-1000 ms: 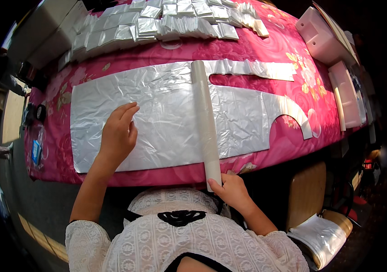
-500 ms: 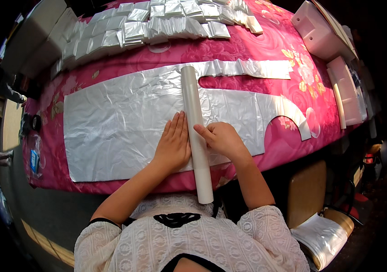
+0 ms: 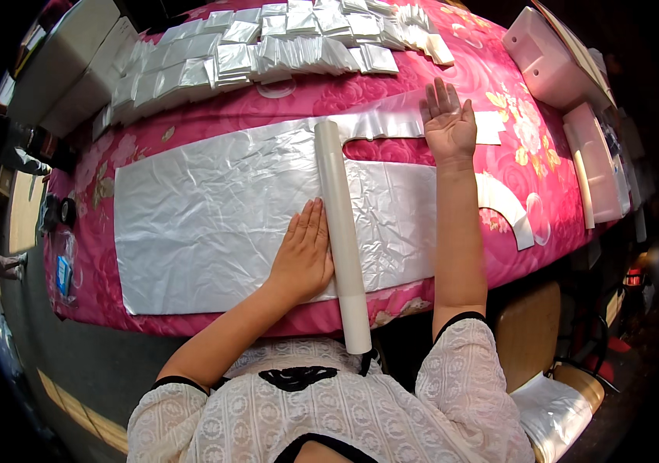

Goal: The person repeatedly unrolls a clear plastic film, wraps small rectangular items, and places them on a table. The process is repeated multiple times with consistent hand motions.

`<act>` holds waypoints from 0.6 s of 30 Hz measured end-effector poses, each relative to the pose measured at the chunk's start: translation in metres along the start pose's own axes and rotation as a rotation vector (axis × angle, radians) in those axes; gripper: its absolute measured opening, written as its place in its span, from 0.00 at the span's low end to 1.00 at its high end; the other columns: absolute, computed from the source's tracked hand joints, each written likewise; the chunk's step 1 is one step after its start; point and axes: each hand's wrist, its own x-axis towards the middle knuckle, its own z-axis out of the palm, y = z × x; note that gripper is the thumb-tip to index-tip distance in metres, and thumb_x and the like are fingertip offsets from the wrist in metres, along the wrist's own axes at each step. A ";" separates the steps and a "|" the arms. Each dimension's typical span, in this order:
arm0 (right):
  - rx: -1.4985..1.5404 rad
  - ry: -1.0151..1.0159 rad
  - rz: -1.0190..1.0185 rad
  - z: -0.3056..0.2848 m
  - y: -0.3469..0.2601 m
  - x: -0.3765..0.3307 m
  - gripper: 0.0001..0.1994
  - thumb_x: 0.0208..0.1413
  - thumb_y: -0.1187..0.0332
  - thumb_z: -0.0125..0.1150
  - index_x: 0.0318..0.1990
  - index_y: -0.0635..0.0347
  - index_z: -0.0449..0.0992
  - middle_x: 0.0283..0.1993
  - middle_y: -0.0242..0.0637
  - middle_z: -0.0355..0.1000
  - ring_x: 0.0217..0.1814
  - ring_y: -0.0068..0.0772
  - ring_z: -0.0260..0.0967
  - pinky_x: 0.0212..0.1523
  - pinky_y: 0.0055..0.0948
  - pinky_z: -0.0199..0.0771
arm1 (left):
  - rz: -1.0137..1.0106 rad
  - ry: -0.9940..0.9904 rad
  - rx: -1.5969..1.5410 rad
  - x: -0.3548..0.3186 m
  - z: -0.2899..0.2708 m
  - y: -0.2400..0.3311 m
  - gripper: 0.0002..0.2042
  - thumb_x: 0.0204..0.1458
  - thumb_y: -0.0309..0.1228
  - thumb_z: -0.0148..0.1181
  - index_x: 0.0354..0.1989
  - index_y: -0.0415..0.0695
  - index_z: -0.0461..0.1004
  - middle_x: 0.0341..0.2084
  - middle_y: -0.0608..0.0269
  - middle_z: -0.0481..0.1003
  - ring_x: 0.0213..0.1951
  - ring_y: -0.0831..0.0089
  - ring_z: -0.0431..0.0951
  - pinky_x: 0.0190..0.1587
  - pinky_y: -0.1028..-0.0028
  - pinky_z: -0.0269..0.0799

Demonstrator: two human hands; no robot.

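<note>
A pale cylindrical roll (image 3: 337, 208) lies across a thin silvery-white plastic sheet (image 3: 198, 224), its near end jutting past the table's front edge. Two strips extend from the sheet's right side, one straight and one curved, with gaps showing the cloth. My left hand (image 3: 304, 251) rests flat on the sheet, fingers stretched together, its side against the roll's left. Above the right part of the sheet, near the straight strip, my right hand (image 3: 451, 127) is raised with the palm turned up, fingers extended and nothing in it.
Rows of folded silvery plastic packets (image 3: 268, 46) line the table's far side. White boxes stand at the back left (image 3: 75, 69) and right (image 3: 549, 62). A pink flowered cloth (image 3: 299, 100) covers the table. A chair (image 3: 534, 332) holding folded plastic is at lower right.
My right hand has left the roll's side and moved up and right, turning palm up with fingers extended. My left hand stays flat by the roll.
</note>
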 end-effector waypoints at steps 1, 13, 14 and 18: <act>-0.042 -0.100 -0.040 0.014 -0.015 -0.006 0.20 0.61 0.53 0.36 0.53 0.57 0.60 0.57 0.42 0.63 0.59 0.37 0.60 0.56 0.39 0.60 | 0.000 0.003 0.000 0.000 0.000 0.000 0.31 0.49 0.32 0.39 0.60 0.26 0.45 0.62 0.40 0.44 0.66 0.54 0.42 0.65 0.61 0.34; -1.318 -0.966 0.161 0.124 0.275 -0.203 0.30 0.60 0.54 0.40 0.60 0.72 0.52 0.60 0.58 0.56 0.64 0.54 0.49 0.63 0.40 0.46 | 0.118 0.214 0.297 0.002 0.036 -0.019 0.32 0.50 0.37 0.42 0.59 0.24 0.48 0.60 0.36 0.48 0.64 0.49 0.45 0.64 0.57 0.38; -1.411 -1.027 0.188 0.115 0.293 -0.210 0.30 0.58 0.54 0.42 0.59 0.74 0.53 0.60 0.58 0.55 0.65 0.56 0.48 0.63 0.42 0.45 | 0.123 0.160 0.103 0.006 0.027 -0.011 0.32 0.49 0.36 0.42 0.58 0.24 0.49 0.60 0.35 0.48 0.64 0.48 0.46 0.64 0.57 0.38; -1.278 -1.259 0.228 0.135 0.281 -0.236 0.33 0.56 0.53 0.45 0.58 0.75 0.52 0.62 0.57 0.52 0.67 0.53 0.45 0.64 0.43 0.43 | 0.070 0.151 0.034 0.006 0.024 -0.005 0.31 0.48 0.34 0.41 0.58 0.24 0.49 0.60 0.35 0.48 0.64 0.48 0.46 0.65 0.58 0.38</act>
